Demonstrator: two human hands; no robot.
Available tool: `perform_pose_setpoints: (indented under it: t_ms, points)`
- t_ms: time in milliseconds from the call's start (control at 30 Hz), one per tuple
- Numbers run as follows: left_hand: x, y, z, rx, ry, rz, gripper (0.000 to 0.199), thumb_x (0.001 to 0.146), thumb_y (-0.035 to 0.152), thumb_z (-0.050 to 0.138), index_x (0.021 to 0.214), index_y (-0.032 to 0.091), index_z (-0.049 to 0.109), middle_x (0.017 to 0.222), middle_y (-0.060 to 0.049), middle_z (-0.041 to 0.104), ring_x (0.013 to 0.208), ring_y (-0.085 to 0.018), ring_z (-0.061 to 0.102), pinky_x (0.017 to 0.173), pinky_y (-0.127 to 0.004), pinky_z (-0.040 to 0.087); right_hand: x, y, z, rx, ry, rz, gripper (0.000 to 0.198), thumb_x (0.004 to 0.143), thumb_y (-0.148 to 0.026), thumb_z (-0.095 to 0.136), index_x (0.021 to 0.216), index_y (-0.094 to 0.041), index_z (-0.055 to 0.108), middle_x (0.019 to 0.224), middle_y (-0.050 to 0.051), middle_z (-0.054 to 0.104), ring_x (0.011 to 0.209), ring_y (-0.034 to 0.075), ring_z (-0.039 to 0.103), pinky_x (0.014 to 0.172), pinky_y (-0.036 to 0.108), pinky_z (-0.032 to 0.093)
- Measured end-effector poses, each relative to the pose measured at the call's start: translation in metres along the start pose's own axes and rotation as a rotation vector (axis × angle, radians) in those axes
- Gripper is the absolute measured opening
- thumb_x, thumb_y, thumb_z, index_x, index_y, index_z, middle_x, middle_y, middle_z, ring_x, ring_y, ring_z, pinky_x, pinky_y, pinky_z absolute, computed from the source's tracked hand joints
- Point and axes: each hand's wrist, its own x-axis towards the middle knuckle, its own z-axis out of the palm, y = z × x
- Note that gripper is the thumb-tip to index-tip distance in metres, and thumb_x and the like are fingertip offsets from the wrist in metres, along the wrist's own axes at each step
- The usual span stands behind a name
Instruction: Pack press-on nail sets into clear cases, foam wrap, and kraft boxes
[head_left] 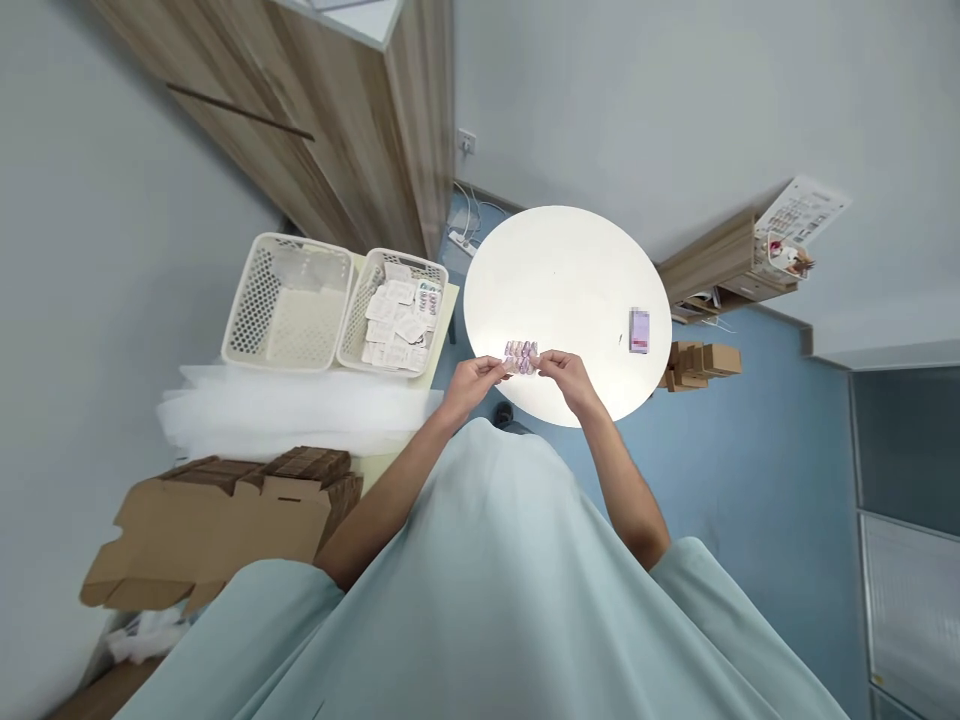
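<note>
A small clear sheet of purple and pinkish press-on nails (522, 350), set in rows, is held up over the near edge of the round white table (562, 270). My left hand (477, 382) pinches its left side between thumb and fingers. On the opposite side, my right hand (564, 374) grips the right edge in the same way. Toward the table's right side lies a flat lilac box (639, 331) with a pink-red band at its bottom, apart from both hands. A tiny dark sliver (620, 340) rests just left of the box.
Left of the table stand a white basket (352, 330) filled with white cards and nail sheets, and another white basket (238, 318) with clear plastic in it. White foam sheets (300, 410) and flattened cardboard boxes (217, 525) lie nearer me. Brown cartons (720, 359) sit at right.
</note>
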Motion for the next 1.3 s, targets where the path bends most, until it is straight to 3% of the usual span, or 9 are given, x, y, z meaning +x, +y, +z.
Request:
perform_pose_setpoints:
  t_ms: [200, 267, 400, 533, 667, 833, 1067, 1200, 1300]
  points:
    - [0.027, 0.005, 0.044, -0.024, 0.122, 0.008, 0.063, 0.073, 0.074, 0.093, 0.103, 0.019, 0.084, 0.106, -0.012, 0.085, 0.102, -0.029, 0.079, 0.097, -0.041, 0.062, 0.013, 0.009, -0.052, -0.145, -0.161, -0.054, 0.04, 0.083, -0.061, 0.084, 0.082, -0.021, 0.079, 0.086, 0.004, 0.079, 0.086, 0.022, 0.071, 0.082, 0.035, 0.054]
    - [0.038, 0.007, 0.056, 0.001, 0.142, 0.025, 0.065, 0.075, 0.073, 0.092, 0.11, 0.018, 0.085, 0.112, -0.013, 0.085, 0.106, -0.03, 0.079, 0.099, -0.043, 0.063, 0.017, 0.012, -0.068, -0.253, -0.193, -0.108, 0.039, 0.084, -0.057, 0.087, 0.1, -0.022, 0.083, 0.104, 0.006, 0.082, 0.093, 0.024, 0.074, 0.087, 0.038, 0.057]
    - [0.055, 0.016, 0.073, 0.234, 0.019, 0.098, 0.061, 0.08, 0.072, 0.087, 0.112, 0.02, 0.087, 0.117, -0.014, 0.085, 0.107, -0.032, 0.079, 0.098, -0.042, 0.062, 0.02, 0.019, -0.092, -0.439, -0.056, -0.335, 0.058, 0.086, -0.048, 0.09, 0.139, -0.029, 0.074, 0.148, 0.012, 0.071, 0.115, 0.029, 0.074, 0.095, 0.043, 0.062]
    - [0.068, 0.024, 0.091, 0.391, -0.15, 0.104, 0.06, 0.081, 0.072, 0.086, 0.11, 0.02, 0.089, 0.109, -0.013, 0.086, 0.102, -0.032, 0.079, 0.093, -0.041, 0.062, 0.025, 0.027, -0.106, -0.518, -0.05, -0.378, 0.027, 0.106, -0.046, 0.067, 0.117, -0.026, 0.081, 0.116, 0.01, 0.08, 0.1, 0.026, 0.074, 0.09, 0.042, 0.06]
    - [0.075, 0.024, 0.107, 0.409, -0.098, 0.064, 0.071, 0.074, 0.072, 0.092, 0.119, 0.018, 0.086, 0.104, -0.012, 0.085, 0.098, -0.03, 0.079, 0.09, -0.04, 0.062, 0.035, 0.041, -0.12, -0.267, -0.066, -0.247, 0.035, 0.1, -0.058, 0.071, 0.097, -0.025, 0.08, 0.099, 0.006, 0.082, 0.09, 0.023, 0.073, 0.084, 0.038, 0.058]
    - [0.068, 0.016, 0.115, 0.269, 0.036, -0.031, 0.076, 0.072, 0.071, 0.095, 0.125, 0.018, 0.082, 0.109, -0.014, 0.085, 0.103, -0.031, 0.082, 0.089, -0.04, 0.061, 0.04, 0.061, -0.128, 0.116, 0.086, -0.054, 0.052, 0.084, -0.071, 0.08, 0.103, -0.022, 0.08, 0.098, 0.007, 0.081, 0.087, 0.021, 0.072, 0.081, 0.035, 0.057]
    - [0.063, 0.004, 0.122, 0.223, 0.104, -0.051, 0.074, 0.066, 0.068, 0.1, 0.117, 0.017, 0.083, 0.1, -0.014, 0.084, 0.092, -0.033, 0.082, 0.081, -0.04, 0.058, 0.03, 0.069, -0.112, 0.218, 0.208, -0.019, 0.056, 0.08, -0.074, 0.082, 0.103, -0.023, 0.078, 0.098, 0.007, 0.08, 0.093, 0.022, 0.072, 0.086, 0.038, 0.058]
    - [0.066, 0.012, 0.118, 0.178, 0.046, -0.056, 0.074, 0.067, 0.063, 0.101, 0.123, 0.018, 0.083, 0.103, -0.013, 0.083, 0.093, -0.029, 0.079, 0.077, -0.037, 0.056, 0.029, 0.064, -0.11, 0.265, 0.188, 0.004, 0.06, 0.077, -0.076, 0.083, 0.104, -0.023, 0.078, 0.103, 0.008, 0.08, 0.092, 0.021, 0.071, 0.085, 0.036, 0.058]
    - [0.066, 0.02, 0.117, 0.1, -0.074, -0.095, 0.08, 0.07, 0.058, 0.101, 0.138, 0.021, 0.079, 0.116, -0.014, 0.083, 0.102, -0.027, 0.077, 0.078, -0.034, 0.055, 0.029, 0.061, -0.109, 0.333, 0.051, 0.051, 0.062, 0.073, -0.078, 0.084, 0.101, -0.024, 0.078, 0.101, 0.007, 0.079, 0.091, 0.02, 0.07, 0.084, 0.035, 0.058]
